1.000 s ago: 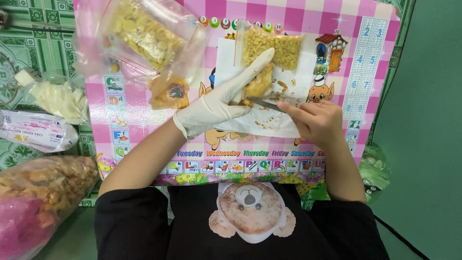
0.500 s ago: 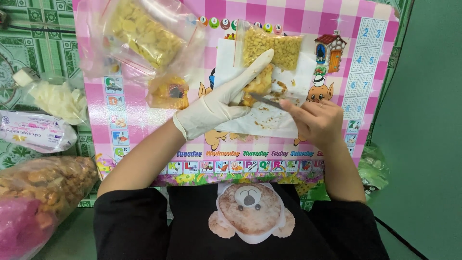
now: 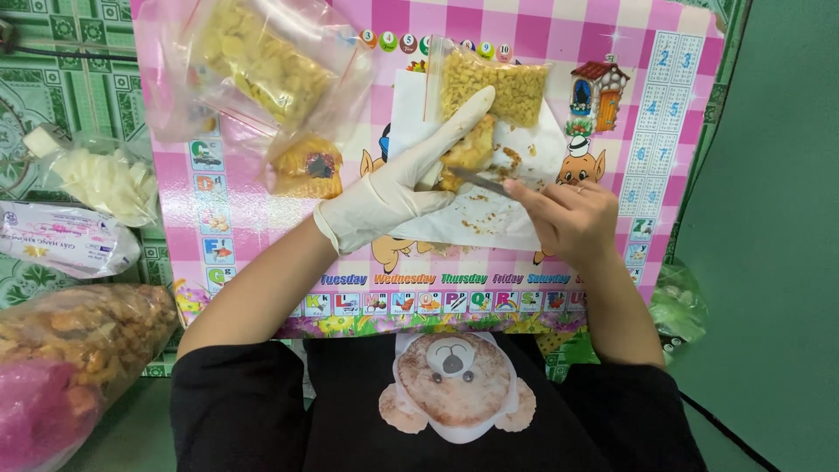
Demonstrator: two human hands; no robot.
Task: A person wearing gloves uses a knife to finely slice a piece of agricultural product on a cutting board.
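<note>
My left hand [image 3: 398, 179], in a white glove, presses a golden-brown piece of food [image 3: 470, 149] down on a white sheet of paper [image 3: 489, 205] in the middle of the pink chequered table [image 3: 612, 35]. My bare right hand [image 3: 568, 218] grips a small knife [image 3: 476, 180] whose blade meets the food under my gloved fingers. Crumbs lie scattered on the paper. Just beyond the food, a clear zip bag of small yellow pieces [image 3: 498, 86] rests on the paper's far edge.
A large clear bag of yellow pieces [image 3: 258, 57] and a small packet [image 3: 306, 166] lie at the table's left. On the green floor at left are a bag of white gloves [image 3: 100, 179], a white packet [image 3: 61, 238] and a big bag of brown snacks [image 3: 74, 336].
The knife blade in my right hand has shifted slightly against the food. My gloved left hand stays pressed in the same place.
</note>
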